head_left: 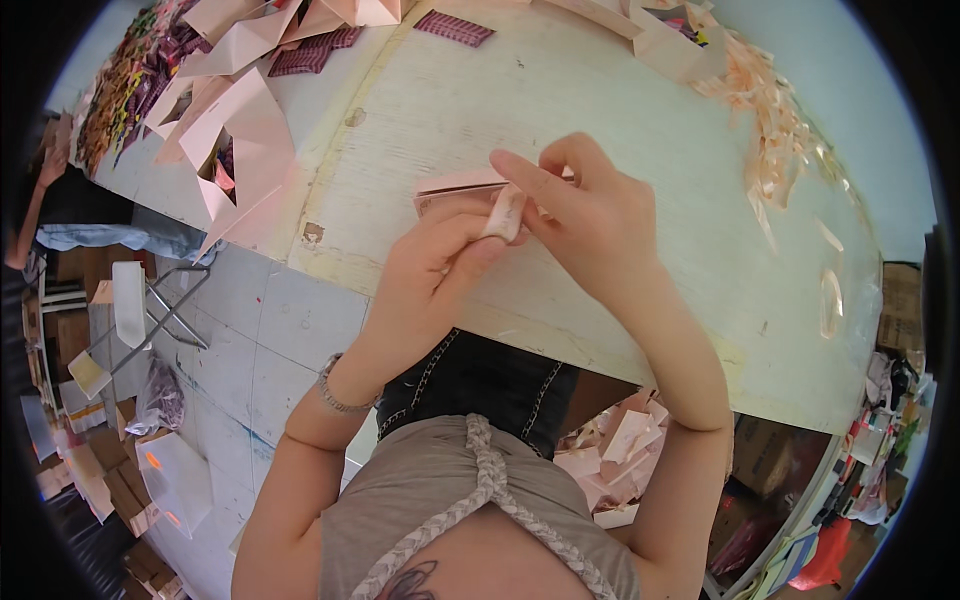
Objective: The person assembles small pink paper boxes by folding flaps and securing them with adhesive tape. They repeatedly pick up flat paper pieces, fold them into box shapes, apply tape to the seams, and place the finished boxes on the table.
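My left hand (430,262) holds a small pale pink folded card box (437,203) above the table, its fingers closed around the near side. A dark slit shows along the box's upper edge. A whitish wrap (508,213) covers a fingertip of the left hand or lies over it; I cannot tell which. My right hand (605,215) is at the box's right end, touching or nearly touching the left fingers. Its thumb and fingers are bent together in a pinch, and what they grip is hidden.
Pink paper boxes (262,130) and maroon checked packets (455,28) lie across the far left of the table (400,130). Peach ribbons (778,140) hang in a heap at the far right, beside another pink box (680,50). Pink boxes (625,445) fill a container below the near edge. A folding stool (165,305) stands left.
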The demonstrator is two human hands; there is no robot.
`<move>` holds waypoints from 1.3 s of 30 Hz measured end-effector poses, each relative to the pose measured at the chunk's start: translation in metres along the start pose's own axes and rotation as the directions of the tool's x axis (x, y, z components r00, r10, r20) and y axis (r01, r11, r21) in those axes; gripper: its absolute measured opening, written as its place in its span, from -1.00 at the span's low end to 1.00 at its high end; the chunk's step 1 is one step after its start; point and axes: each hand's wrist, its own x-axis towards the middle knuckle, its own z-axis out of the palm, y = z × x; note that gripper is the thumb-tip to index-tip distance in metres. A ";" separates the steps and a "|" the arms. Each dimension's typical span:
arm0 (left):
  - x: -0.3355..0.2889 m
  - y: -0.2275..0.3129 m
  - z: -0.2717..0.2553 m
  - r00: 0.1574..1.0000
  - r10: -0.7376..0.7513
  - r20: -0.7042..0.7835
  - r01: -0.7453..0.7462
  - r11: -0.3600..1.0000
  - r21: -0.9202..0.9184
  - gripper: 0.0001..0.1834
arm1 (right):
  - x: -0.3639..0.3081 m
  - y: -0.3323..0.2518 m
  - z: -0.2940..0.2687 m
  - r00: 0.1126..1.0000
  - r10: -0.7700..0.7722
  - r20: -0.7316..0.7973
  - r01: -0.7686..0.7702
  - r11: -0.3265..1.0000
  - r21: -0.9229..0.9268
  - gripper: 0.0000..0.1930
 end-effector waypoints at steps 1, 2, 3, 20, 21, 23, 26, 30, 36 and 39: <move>0.005 -0.007 0.000 0.999 0.020 0.038 -0.020 1.000 0.014 -0.82 | 0.004 0.006 -0.005 0.999 -0.032 -0.007 0.033 0.997 0.065 -0.80; 0.009 -0.013 0.001 0.996 0.039 0.076 -0.041 0.999 0.028 -0.83 | 0.008 0.012 -0.007 0.998 -0.064 -0.017 0.066 0.989 0.129 -0.80; 0.012 -0.016 0.006 1.000 0.021 0.008 -0.021 0.999 -0.024 -0.84 | 0.011 0.018 -0.007 1.000 -0.012 -0.009 0.014 0.972 0.235 -0.84; 0.052 -0.022 0.014 0.995 -0.097 0.000 0.093 0.956 -0.278 -0.87 | 0.033 0.121 -0.023 0.670 0.409 0.619 -0.628 -0.133 0.767 -0.73; 0.052 -0.025 0.015 0.995 -0.004 0.095 0.033 0.954 -0.300 -0.82 | 0.038 0.124 -0.013 0.641 0.439 0.630 -0.640 -0.148 0.754 -0.74; 0.049 -0.035 0.019 0.944 0.180 0.275 -0.074 0.932 -0.355 -0.71 | 0.054 0.112 0.015 0.576 0.497 0.649 -0.658 -0.189 0.729 -0.76; 0.054 -0.022 0.032 0.943 0.054 0.328 0.072 0.931 -0.359 -0.63 | 0.084 0.089 0.024 0.630 0.515 0.581 -0.650 -0.059 0.758 -0.84; 0.055 0.003 0.048 0.989 -0.022 0.146 0.039 0.993 -0.110 -0.39 | 0.108 0.018 -0.034 0.824 0.501 0.263 -0.477 0.364 0.800 -0.75; 0.067 -0.049 0.051 0.860 0.497 0.116 -0.500 0.776 0.385 -0.31 | 0.014 -0.068 -0.069 0.980 0.130 0.153 -0.198 0.758 0.622 -0.78; 0.070 -0.023 0.055 0.953 0.293 0.081 -0.304 0.920 0.246 -0.36 | -0.049 -0.051 -0.067 0.970 0.125 0.207 -0.241 0.551 0.799 -0.75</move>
